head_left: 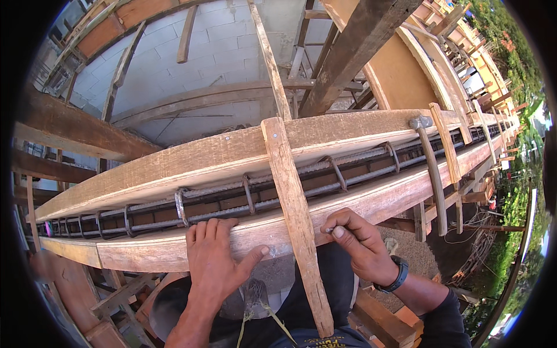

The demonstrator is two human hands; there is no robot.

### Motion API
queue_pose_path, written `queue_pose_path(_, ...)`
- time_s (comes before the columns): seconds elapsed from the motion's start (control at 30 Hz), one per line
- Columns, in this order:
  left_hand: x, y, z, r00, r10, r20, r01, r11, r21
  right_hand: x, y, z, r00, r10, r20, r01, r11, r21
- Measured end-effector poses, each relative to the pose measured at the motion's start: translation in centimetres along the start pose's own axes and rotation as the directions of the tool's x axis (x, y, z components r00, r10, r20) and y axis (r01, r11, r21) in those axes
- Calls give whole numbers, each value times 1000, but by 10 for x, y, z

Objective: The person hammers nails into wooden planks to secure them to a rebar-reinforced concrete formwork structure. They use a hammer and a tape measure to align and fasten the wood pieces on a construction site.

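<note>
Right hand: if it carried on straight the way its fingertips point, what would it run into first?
The right hand points left, so probably the wooden batten crossing the formwork just beside its fingertips; one view leaves depth unclear, so it might pass slightly above.

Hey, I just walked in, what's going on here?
A person is working with bare hands at a long trough of wooden planks with a steel rebar cage inside. The left hand rests on the near plank, fingers over its upper edge. The right hand pinches a small grey thing, too small to identify, just right of a wooden strip that crosses both planks. A hammer lies across them farther right, with neither hand on it.
</note>
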State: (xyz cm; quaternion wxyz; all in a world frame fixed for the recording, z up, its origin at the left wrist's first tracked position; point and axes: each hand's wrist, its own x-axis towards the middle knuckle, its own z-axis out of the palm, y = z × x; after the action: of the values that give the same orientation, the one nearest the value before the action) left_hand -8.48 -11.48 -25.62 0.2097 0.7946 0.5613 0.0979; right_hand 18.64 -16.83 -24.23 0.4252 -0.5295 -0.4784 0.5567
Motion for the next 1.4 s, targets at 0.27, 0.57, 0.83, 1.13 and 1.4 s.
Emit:
queue_pose_path(0.27, 4, 3, -4, 999, 5, 32, -5, 1000, -2, 4, 11, 29, 985, -56, -160, 52, 998, -33)
queue_pose_path(0.57, 8, 5, -13, 991, 25, 135, -26, 1000, 3, 10, 17, 26, 960, -264, -96, 201, 883, -424)
queue_pose_path(0.83, 15, 26, -1, 975, 217, -58, -224, 932, -285, 14, 12, 27, 922, -378, -79, 294, 819, -493)
queue_pose_path(1.13, 30, 39, 15, 931, 339, -134, -356, 764, -538, 18, 7, 26, 918, -390, -69, 309, 814, -492)
queue_pose_path(1.4, 38, 42, 35, 926, 358, -120, -365, 771, -521, 11, 4, 8, 949, -314, -13, 284, 876, -391)
